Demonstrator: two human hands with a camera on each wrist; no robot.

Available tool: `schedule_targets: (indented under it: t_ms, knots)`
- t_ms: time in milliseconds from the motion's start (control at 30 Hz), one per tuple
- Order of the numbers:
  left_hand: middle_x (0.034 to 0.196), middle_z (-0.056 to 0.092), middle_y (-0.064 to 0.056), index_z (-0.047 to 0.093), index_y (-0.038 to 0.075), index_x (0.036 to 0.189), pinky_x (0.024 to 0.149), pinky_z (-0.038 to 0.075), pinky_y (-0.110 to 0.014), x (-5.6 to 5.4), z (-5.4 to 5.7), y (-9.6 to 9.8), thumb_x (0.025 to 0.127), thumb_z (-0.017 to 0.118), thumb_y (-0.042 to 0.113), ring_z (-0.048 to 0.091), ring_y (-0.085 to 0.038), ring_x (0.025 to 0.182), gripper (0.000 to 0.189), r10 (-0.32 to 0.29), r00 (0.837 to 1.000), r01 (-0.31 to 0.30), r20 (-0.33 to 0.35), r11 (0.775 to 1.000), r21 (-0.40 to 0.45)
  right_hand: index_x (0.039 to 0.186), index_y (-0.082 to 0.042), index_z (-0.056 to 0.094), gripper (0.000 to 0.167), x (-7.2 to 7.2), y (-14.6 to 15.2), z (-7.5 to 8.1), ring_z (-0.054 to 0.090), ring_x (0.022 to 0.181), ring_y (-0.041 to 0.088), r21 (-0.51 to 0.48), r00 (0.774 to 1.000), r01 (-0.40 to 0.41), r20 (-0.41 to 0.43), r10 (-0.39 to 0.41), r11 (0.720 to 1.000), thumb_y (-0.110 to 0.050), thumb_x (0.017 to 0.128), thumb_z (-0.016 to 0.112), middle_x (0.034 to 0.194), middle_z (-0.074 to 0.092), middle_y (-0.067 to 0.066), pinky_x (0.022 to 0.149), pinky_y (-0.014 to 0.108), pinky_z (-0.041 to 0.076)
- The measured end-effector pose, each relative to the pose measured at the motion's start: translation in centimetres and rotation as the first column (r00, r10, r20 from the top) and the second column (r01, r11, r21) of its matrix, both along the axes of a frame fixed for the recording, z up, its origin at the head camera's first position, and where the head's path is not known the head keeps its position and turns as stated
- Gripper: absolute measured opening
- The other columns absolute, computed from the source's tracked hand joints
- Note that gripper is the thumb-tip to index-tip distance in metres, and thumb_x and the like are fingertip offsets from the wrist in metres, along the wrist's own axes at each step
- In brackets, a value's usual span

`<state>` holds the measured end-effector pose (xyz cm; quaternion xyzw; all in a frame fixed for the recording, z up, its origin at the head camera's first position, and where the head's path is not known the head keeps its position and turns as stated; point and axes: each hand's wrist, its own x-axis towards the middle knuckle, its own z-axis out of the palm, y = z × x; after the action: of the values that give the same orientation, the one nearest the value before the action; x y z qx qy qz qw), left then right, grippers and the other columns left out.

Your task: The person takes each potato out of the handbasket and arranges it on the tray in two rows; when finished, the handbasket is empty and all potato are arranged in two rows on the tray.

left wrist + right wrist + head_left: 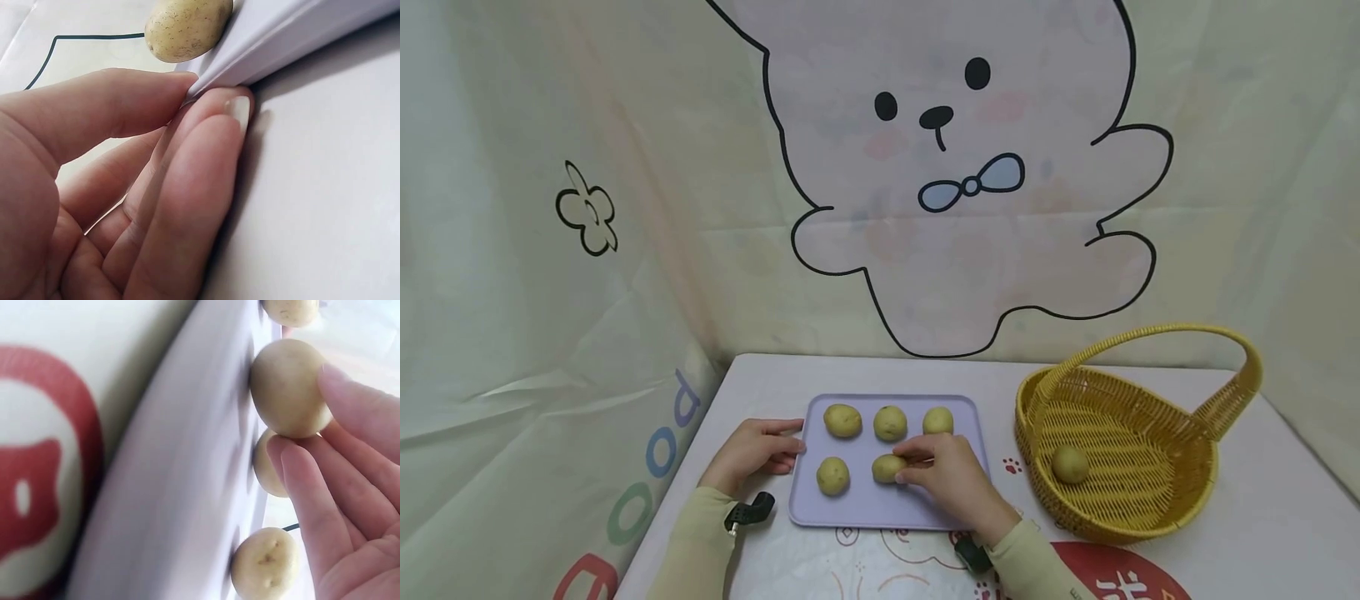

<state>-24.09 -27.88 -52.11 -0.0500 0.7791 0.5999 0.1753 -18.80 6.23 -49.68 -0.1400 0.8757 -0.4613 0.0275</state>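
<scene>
A lilac tray [865, 508] bears several potatoes in two rows. My right hand [951, 479] pinches the potato [886, 469] in the near row between thumb and fingertips; the right wrist view shows this potato [290, 387] close against the tray surface. Left of it lies another potato [832, 476]. Along the far row sit three more, a left potato [842, 421], a middle potato [890, 423] and a right potato [937, 420], partly behind my right hand. At the tray's left edge, my left hand [754, 454] grips the rim [250, 65], thumb above and fingers beneath.
To the right of the tray stands a yellow woven basket [1138, 525] with a tall arched handle [1165, 331]. One potato [1070, 464] lies inside it. A white printed cloth [805, 567] covers the table, and a curtain with a cartoon bear [955, 250] hangs behind.
</scene>
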Motion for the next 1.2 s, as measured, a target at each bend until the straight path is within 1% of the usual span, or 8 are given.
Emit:
schedule_targets:
  t_ms: [133, 233, 467, 600, 767, 900, 1067, 1200]
  knots:
    - [0.077, 0.075, -0.002, 0.067, 0.003, 0.146, 0.066, 0.063, -0.024, -0.2, 0.2, 0.3, 0.089, 0.085, 0.013, 0.069, -0.008, 0.065, 0.06, 0.002, 1.0, -0.002, 0.002, 1.0, -0.005, 0.112, -0.01, 0.084, 0.034, 0.2, 0.4, 0.5, 0.079, 0.096, 0.017, -0.004, 1.0, 0.004, 0.009, -0.004, 1.0, -0.013, 0.08, 0.094, 0.108, 0.084, 0.004, 0.087, 0.032, 0.066]
    - [0.076, 0.075, -0.002, 0.068, 0.004, 0.145, 0.065, 0.063, -0.023, -0.3, 0.4, 0.6, 0.089, 0.086, 0.013, 0.069, -0.008, 0.066, 0.06, 0.007, 1.0, -0.007, 0.0, 1.0, -0.013, 0.112, -0.009, 0.084, 0.035, 0.3, 0.6, 0.8, 0.079, 0.097, 0.02, -0.004, 1.0, 0.003, 0.014, -0.003, 1.0, -0.011, 0.079, 0.095, 0.11, 0.083, 0.006, 0.088, 0.038, 0.066]
    - [0.076, 0.075, -0.003, 0.069, 0.005, 0.145, 0.065, 0.063, -0.024, -0.5, 0.4, 1.2, 0.088, 0.086, 0.013, 0.069, -0.009, 0.066, 0.059, 0.007, 1.0, -0.007, 0.003, 1.0, -0.026, 0.114, -0.007, 0.083, 0.038, 0.8, 1.5, 1.0, 0.078, 0.099, 0.022, 0.006, 0.999, -0.013, 0.037, 0.013, 1.0, -0.012, 0.078, 0.096, 0.114, 0.082, 0.008, 0.088, 0.04, 0.066]
    - [0.077, 0.075, -0.002, 0.067, 0.003, 0.146, 0.066, 0.064, -0.025, -0.5, 0.3, 1.2, 0.089, 0.085, 0.013, 0.07, -0.009, 0.067, 0.06, -0.012, 1.0, 0.013, 0.0, 1.0, -0.019, 0.116, -0.007, 0.083, 0.037, 1.5, 2.4, 1.5, 0.079, 0.103, 0.027, 0.0, 0.999, -0.022, 0.048, 0.022, 1.0, -0.015, 0.082, 0.094, 0.116, 0.081, 0.01, 0.089, 0.039, 0.066]
    - [0.08, 0.076, -0.001, 0.064, 0.0, 0.148, 0.068, 0.064, -0.025, -0.5, 0.1, 0.7, 0.091, 0.084, 0.013, 0.071, -0.009, 0.068, 0.062, -0.037, 0.999, 0.037, -0.014, 0.999, -0.018, 0.117, -0.007, 0.082, 0.032, 3.1, 4.7, 3.0, 0.08, 0.104, 0.033, 0.011, 0.999, -0.035, 0.038, 0.034, 0.999, -0.016, 0.087, 0.091, 0.117, 0.081, 0.014, 0.085, 0.029, 0.066]
    - [0.08, 0.075, -0.001, 0.065, 0.0, 0.148, 0.067, 0.064, -0.024, -0.3, 0.0, 0.3, 0.091, 0.084, 0.014, 0.07, -0.008, 0.067, 0.061, -0.027, 0.999, 0.026, -0.022, 0.999, -0.031, 0.117, -0.008, 0.082, 0.031, 4.7, 7.4, 4.4, 0.08, 0.104, 0.033, 0.036, 0.999, -0.038, 0.032, 0.037, 0.999, -0.017, 0.089, 0.09, 0.117, 0.081, 0.015, 0.085, 0.027, 0.066]
    - [0.078, 0.075, -0.001, 0.064, 0.0, 0.148, 0.065, 0.064, -0.024, -0.1, -0.1, 0.0, 0.091, 0.084, 0.013, 0.069, -0.007, 0.063, 0.062, -0.009, 1.0, 0.009, -0.016, 1.0, -0.019, 0.118, -0.014, 0.083, 0.033, 6.5, 11.3, 6.6, 0.079, 0.103, 0.026, 0.106, 0.999, -0.017, 0.044, 0.012, 0.994, -0.023, 0.088, 0.091, 0.118, 0.081, 0.008, 0.084, 0.028, 0.066]
    - [0.079, 0.075, -0.002, 0.064, 0.001, 0.148, 0.066, 0.064, -0.024, -0.1, -0.1, 0.2, 0.091, 0.085, 0.014, 0.07, -0.007, 0.064, 0.062, -0.007, 1.0, 0.007, -0.012, 1.0, -0.028, 0.118, -0.023, 0.083, 0.033, 7.2, 14.5, 8.3, 0.078, 0.102, 0.016, 0.22, 1.0, 0.013, 0.008, -0.015, 0.975, -0.031, 0.088, 0.091, 0.114, 0.082, -0.005, 0.082, 0.025, 0.064]
